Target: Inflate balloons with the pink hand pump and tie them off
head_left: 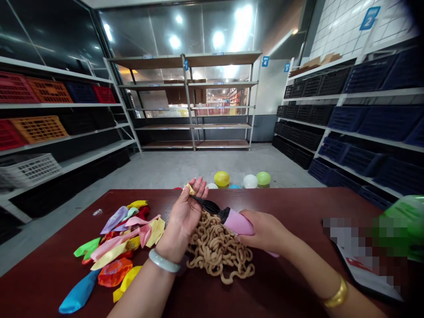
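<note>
My left hand (187,210) is turned palm up, with a small pale yellow piece (190,189) pinched by the thumb and its other fingers stretched out. In my right hand (263,229) is a pink tool (239,222) with a black ribbed head (208,205), whose tip points at my left palm. Beneath both hands lies a heap of tan rope-like strands (220,254) on the dark red table (281,282). Deflated balloons in many colours (114,251) are piled left of my left hand.
Inflated balloons (221,178) rest beyond the table's far edge. A tablet-like object (364,260) and a green bag (402,225) are at the right. Shelves with crates (371,119) line the sides; a rack (190,104) stands behind.
</note>
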The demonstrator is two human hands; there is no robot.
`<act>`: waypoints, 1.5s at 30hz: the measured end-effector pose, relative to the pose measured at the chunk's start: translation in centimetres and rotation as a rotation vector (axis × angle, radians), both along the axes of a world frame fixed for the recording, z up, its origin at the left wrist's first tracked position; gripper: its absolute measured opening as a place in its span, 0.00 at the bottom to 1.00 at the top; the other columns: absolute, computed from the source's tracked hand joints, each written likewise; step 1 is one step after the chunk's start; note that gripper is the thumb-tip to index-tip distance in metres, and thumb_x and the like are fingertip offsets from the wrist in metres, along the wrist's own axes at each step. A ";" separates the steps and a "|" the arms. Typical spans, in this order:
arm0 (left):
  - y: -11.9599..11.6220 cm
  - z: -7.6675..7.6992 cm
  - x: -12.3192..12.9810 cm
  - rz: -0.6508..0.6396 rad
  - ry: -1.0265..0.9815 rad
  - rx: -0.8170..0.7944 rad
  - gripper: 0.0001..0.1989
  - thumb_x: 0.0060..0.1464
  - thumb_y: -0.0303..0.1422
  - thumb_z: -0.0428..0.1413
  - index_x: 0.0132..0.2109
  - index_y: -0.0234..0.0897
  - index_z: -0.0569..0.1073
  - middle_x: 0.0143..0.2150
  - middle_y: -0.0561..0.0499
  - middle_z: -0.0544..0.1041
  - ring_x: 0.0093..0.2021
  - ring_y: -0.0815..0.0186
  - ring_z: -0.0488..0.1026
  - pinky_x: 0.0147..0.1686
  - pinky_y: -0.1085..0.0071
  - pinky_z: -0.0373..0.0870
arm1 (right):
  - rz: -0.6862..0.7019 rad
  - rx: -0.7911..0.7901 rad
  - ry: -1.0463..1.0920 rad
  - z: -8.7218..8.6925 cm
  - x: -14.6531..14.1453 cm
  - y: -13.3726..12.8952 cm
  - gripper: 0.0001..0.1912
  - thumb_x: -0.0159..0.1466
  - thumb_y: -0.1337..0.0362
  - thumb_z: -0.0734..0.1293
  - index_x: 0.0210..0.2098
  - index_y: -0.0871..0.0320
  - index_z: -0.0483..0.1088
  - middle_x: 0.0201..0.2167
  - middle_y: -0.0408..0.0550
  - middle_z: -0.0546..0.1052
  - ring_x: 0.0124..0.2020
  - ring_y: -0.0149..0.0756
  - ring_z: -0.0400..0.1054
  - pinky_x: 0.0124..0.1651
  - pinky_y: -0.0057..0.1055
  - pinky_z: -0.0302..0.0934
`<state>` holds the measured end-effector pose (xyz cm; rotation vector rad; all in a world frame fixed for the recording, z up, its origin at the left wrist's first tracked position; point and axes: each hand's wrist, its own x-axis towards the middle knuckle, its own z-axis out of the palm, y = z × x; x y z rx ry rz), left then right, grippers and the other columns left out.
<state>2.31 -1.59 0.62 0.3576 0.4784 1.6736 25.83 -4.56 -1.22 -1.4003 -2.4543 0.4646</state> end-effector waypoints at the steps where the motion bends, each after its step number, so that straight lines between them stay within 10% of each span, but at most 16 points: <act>1: 0.0 0.0 0.0 0.001 -0.002 -0.002 0.10 0.66 0.29 0.48 0.45 0.32 0.74 0.55 0.38 0.76 0.58 0.55 0.73 0.58 0.57 0.71 | 0.003 -0.002 0.004 0.0 0.0 0.0 0.22 0.57 0.50 0.70 0.47 0.54 0.72 0.41 0.48 0.80 0.40 0.45 0.72 0.37 0.32 0.55; 37: -1.6 -1.4 2.7 -0.067 0.243 0.127 0.11 0.55 0.38 0.63 0.40 0.37 0.73 0.49 0.42 0.79 0.54 0.55 0.75 0.55 0.54 0.71 | -0.041 -0.028 0.159 -0.1 -0.4 0.2 0.23 0.57 0.54 0.71 0.51 0.53 0.72 0.43 0.48 0.79 0.42 0.45 0.72 0.43 0.33 0.58; 45: -2.0 -0.7 2.5 0.054 0.563 0.098 0.22 0.52 0.45 0.64 0.46 0.33 0.77 0.49 0.38 0.79 0.52 0.53 0.75 0.50 0.60 0.72 | -0.053 0.003 0.164 0.1 -0.3 0.1 0.25 0.59 0.53 0.70 0.53 0.54 0.70 0.47 0.49 0.78 0.45 0.47 0.72 0.44 0.34 0.58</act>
